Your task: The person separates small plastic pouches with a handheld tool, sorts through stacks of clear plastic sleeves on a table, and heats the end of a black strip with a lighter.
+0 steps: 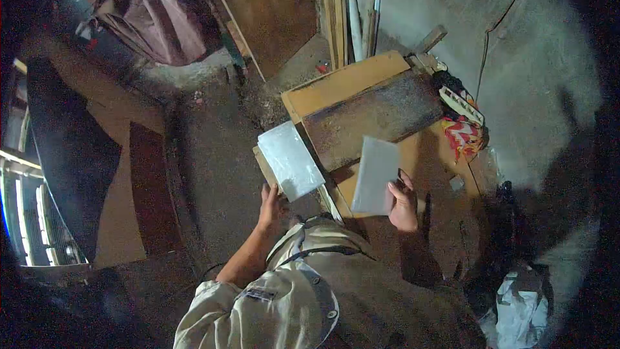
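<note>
A stack of white, glossy plastic-like sheets (pixel 290 160) lies tilted on a brown board (pixel 263 165) left of the low wooden table. My left hand (pixel 272 207) is at the lower left edge of this stack and board, fingers closed on the edge. On the right, my right hand (pixel 403 201) grips a flat, translucent whitish packet (pixel 376 174) by its right edge, with the thumb on top. The packet is above the table's orange-brown surface (pixel 423 155). A dark, worn slab (pixel 374 116) lies on the table behind it.
A red-and-white cloth (pixel 462 137) and a pale strip (pixel 462 105) are at the table's right end. Wooden strips (pixel 332 13) lean against the wall behind. Brown panels (pixel 123 187) stand at left. A white bag (pixel 520 307) sits at lower right.
</note>
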Tool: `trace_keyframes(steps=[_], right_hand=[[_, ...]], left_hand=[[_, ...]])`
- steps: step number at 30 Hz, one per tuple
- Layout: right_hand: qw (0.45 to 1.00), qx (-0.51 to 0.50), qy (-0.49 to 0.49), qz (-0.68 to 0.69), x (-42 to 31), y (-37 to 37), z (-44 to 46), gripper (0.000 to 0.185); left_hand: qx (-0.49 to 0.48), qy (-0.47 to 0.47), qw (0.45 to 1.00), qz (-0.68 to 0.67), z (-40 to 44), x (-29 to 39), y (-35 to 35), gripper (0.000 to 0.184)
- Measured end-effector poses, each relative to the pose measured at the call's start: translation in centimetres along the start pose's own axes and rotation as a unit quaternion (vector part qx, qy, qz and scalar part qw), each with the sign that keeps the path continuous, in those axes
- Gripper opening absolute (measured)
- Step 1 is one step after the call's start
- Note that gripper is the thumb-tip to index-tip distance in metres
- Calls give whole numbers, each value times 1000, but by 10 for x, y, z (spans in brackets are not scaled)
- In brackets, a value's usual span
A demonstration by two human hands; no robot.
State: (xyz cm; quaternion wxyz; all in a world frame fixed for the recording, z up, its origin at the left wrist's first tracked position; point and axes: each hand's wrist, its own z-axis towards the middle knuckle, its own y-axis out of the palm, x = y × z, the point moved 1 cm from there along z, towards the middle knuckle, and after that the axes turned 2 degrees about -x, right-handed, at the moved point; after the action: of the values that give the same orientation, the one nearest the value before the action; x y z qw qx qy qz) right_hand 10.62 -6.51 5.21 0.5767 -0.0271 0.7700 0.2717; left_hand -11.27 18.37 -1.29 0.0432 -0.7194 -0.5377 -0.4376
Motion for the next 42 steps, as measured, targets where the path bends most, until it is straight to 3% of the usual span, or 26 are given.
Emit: trace_keyframes(steps=[3,5,8,10,17,20,22,23,25,26,29,30,31,33,37,38,42], right_hand=[[999,-11,-5,-33,1,-5,0,43],[998,-8,-10,-66,5,-9,2,43],[997,-75,7,28,-3,2,2,41],[995,-56,-22,-75,-12,10,-4,39],[1000,11,20,20,14,-13,3,47],[1000,-2,1,-4,-2,3,-5,36],[998,-32,37,30,-6,5,-7,34],[998,-29,37,30,-5,3,-8,34],[999,-10,48,0,2,-2,-8,34],[999,-9,48,1,8,-5,-8,34],[999,-28,42,-4,11,0,-12,32],[995,-49,13,-86,-5,17,-20,30],[983,-69,-16,-169,-13,28,-24,29],[991,-87,10,-97,9,19,-17,27],[991,-108,57,-63,11,50,-28,27],[993,-95,52,-51,14,56,-31,26],[992,-96,79,-27,22,55,-32,23]], left_hand=[[-60,-13,998,-7,-1,-15,-11,77],[-71,-104,991,-36,-4,-17,-12,73],[-82,-83,992,-46,-13,-11,-2,68],[-99,-61,992,-37,-14,-9,-2,66],[-77,-97,991,-59,-7,-19,-9,65],[-159,-124,977,-70,4,-35,-26,69],[-168,-208,956,118,-10,-28,-20,76],[-168,-210,956,118,-12,-29,-18,76],[-250,-201,899,298,-22,-21,-2,78],[-272,-137,881,363,-32,-7,10,72],[-299,-146,843,423,-50,20,44,69],[-298,-84,855,417,-59,31,57,62],[-298,-84,855,417,-63,32,67,62],[-286,-24,917,277,-66,32,83,55],[-236,-21,937,258,-53,26,91,33],[-200,-15,970,137,-57,24,99,21],[-160,0,987,-2,-44,16,93,12]])
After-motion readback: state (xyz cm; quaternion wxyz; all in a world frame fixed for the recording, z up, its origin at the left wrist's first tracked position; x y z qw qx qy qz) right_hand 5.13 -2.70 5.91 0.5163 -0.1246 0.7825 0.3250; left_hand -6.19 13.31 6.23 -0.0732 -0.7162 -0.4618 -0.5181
